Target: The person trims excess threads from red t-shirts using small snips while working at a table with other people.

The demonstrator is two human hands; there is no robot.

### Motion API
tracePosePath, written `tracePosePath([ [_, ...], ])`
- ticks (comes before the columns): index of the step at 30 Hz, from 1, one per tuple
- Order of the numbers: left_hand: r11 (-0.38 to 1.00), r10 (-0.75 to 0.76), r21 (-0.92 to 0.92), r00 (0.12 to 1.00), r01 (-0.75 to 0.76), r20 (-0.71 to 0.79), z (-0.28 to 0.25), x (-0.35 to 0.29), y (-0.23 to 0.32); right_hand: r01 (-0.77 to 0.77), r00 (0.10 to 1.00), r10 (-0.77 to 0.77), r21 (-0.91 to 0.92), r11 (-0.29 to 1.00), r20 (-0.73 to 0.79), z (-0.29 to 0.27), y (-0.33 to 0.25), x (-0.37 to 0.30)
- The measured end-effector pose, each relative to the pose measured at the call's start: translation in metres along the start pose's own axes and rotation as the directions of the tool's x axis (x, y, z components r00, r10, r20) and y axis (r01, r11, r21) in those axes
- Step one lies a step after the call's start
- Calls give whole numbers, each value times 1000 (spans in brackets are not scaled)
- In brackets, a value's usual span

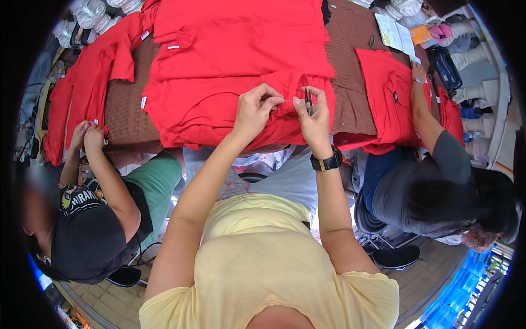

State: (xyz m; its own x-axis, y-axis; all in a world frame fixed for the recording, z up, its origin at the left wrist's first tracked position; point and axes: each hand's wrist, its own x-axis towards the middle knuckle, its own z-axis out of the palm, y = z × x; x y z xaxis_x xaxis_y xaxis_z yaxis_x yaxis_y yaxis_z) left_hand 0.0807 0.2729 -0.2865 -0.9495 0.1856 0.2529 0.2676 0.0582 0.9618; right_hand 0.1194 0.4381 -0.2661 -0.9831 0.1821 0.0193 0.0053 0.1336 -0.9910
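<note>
On the brown table [350,104]: the red garment [213,107] is laid along the near edge, with more red cloth [235,49] spread behind it.
Left hand [256,109]: thumb and fingers are pinched together on fabric at the right part of the red garment.
Right hand [315,119]: small dark snips [309,100] are gripped close to a raised fold of the red garment; whether the blades are apart cannot be told.
Black watch [327,160]: worn on the right wrist, nearer the body than the red garment.
Left of the red garment: another red piece [93,77] is held by a co-worker's hands [93,137].
Right of the red garment: a flat red piece [378,77] is laid, and an open booklet [394,34] is placed farther back.
</note>
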Motion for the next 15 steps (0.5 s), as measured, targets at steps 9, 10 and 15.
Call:
tracePosePath([
  [9,991,-14,136,986,-9,169,-1,-7,13,118,993,-115,-108,987,36,2,-2,-12],
  [10,994,-78,82,984,65,163,-2,-7,7,100,994,-93,-133,986,53,3,-5,-13],
  [15,953,-210,-218,978,209,16,1,-6,-2,194,981,-190,-94,977,45,6,10,-14],
])
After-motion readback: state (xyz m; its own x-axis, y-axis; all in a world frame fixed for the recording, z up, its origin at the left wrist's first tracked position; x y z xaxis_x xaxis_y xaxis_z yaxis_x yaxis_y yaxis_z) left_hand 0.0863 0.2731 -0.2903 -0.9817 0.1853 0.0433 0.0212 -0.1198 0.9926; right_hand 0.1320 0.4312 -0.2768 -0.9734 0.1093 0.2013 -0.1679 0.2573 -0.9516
